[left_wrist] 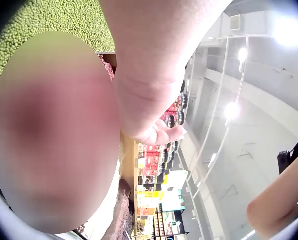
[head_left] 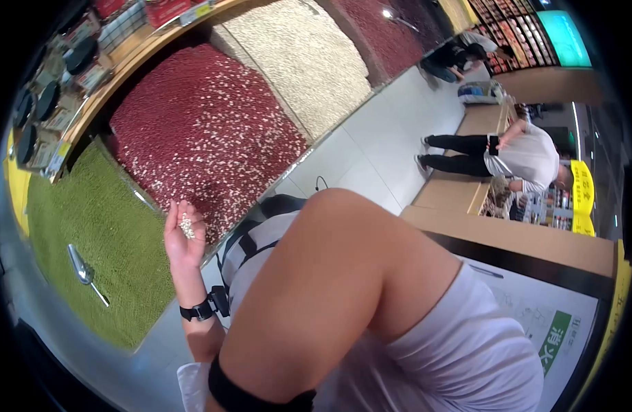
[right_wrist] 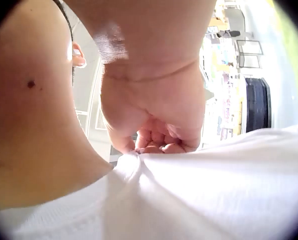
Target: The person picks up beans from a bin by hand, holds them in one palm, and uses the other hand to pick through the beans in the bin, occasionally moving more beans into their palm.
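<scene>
My left hand (head_left: 185, 237) is cupped, palm upward, and holds a small heap of white grains (head_left: 187, 225). It is over the near corner of a bin of dark red beans (head_left: 185, 103), which has white grains strewn across it. In the left wrist view the fingers (left_wrist: 164, 134) bend away from the palm, and the grains are hidden. My right hand (right_wrist: 154, 120) pinches the neckline of my white shirt (right_wrist: 189, 195) beside the neck. In the head view, the bent right arm (head_left: 329, 275) crosses the foreground and its hand is outside the picture.
Green mung beans (head_left: 110, 240) fill the neighbouring bin, with a metal scoop (head_left: 81, 266) lying on them. Beyond the red beans is a bin of white grains (head_left: 295, 55). Jars (head_left: 48, 99) line a wooden shelf. Other people, one in a pale shirt (head_left: 529, 151), are across the tiled aisle.
</scene>
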A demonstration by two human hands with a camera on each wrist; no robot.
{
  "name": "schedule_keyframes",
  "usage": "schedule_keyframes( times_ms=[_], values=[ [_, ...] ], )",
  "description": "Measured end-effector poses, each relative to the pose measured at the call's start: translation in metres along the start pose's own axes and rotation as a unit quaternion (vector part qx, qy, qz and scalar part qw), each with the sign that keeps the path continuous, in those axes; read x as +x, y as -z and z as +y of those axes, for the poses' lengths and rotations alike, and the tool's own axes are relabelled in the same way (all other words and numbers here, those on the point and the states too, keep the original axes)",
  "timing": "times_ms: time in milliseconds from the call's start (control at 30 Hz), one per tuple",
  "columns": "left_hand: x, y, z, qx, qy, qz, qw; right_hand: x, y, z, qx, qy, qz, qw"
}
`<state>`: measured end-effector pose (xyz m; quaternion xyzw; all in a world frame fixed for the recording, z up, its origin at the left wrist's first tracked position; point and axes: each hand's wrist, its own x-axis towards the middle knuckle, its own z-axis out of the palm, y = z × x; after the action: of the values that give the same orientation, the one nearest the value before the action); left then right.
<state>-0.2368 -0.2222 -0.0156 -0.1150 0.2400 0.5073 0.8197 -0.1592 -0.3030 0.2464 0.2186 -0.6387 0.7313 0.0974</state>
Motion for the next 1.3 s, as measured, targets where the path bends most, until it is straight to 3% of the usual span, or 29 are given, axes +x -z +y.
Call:
schedule_keyframes(
  times_ms=[400,567,800,1300],
  values=[
    [0.008,-0.012,-0.001,-0.002,0.033,-0.014,0.999,0.005,0.006,0.001,-0.007,0.009,0.035,0.999],
    [0.013,-0.013,0.001,0.04,0.031,0.028,0.998,0.0,0.009,-0.001,-0.025,0.001,0.059,0.998],
    [0.013,-0.012,0.004,0.02,0.051,-0.038,0.998,-0.002,0.011,0.002,-0.043,-0.01,0.083,0.996],
    [0.021,-0.011,0.005,0.03,0.041,-0.02,0.998,-0.03,0.016,-0.003,-0.06,-0.01,0.088,0.994]
  ],
)
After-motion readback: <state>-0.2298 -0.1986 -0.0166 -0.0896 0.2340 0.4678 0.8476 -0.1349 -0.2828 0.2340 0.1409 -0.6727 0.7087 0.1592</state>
